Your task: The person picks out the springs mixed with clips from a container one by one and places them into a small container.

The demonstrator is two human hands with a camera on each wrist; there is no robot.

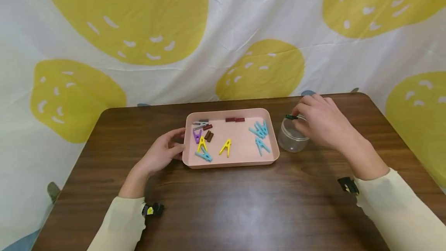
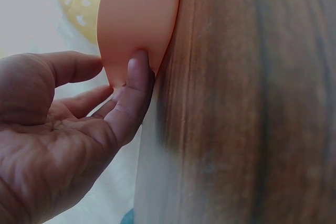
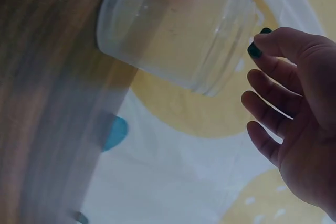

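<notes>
Right hand: the right hand (image 1: 322, 121) hovered over the mouth of the clear jar (image 1: 292, 134), thumb and forefinger pinching a dark green clothespin (image 1: 291, 117) at the jar's rim; the other fingers were loosely curled. In the right wrist view the right hand (image 3: 299, 124) showed the clothespin's green end (image 3: 255, 50) just beside the jar's threaded mouth (image 3: 220, 56).
Dark green clothespin: held level over the jar's 12 o'clock rim; whether it touched the glass could not be told.
Clear jar: it stood upright on the wooden table (image 1: 244, 204), just off the 3 o'clock side of the pink tray (image 1: 195, 164).
Left hand: the left hand (image 1: 163, 152) lay at the tray's 9 o'clock edge, fingers relaxed and slightly spread, fingertips against the tray wall. The left wrist view showed the left hand (image 2: 63, 129) with a fingertip touching the tray's rounded corner (image 2: 139, 14).
Pink tray: at the table's centre, holding loose clothespins.
Blue clothespins: a cluster (image 1: 259, 131) toward the tray's 3 o'clock, and one more (image 1: 203, 156) at its 7 o'clock corner.
Yellow clothespins: one (image 1: 225, 147) near 6 o'clock, another (image 1: 202, 143) toward 8 o'clock.
Purple clothespin: (image 1: 197, 135) at 9 o'clock in the tray.
Brown clothespins: one (image 1: 209, 136) just beside the purple one, and a dark red pair (image 1: 235, 119) at 12 o'clock.
Grey clothespin: (image 1: 200, 122) at the tray's 10 o'clock corner.
Backdrop: a white cloth with large yellow lemon shapes (image 1: 261, 69) hung at the table's 12 o'clock side.
</notes>
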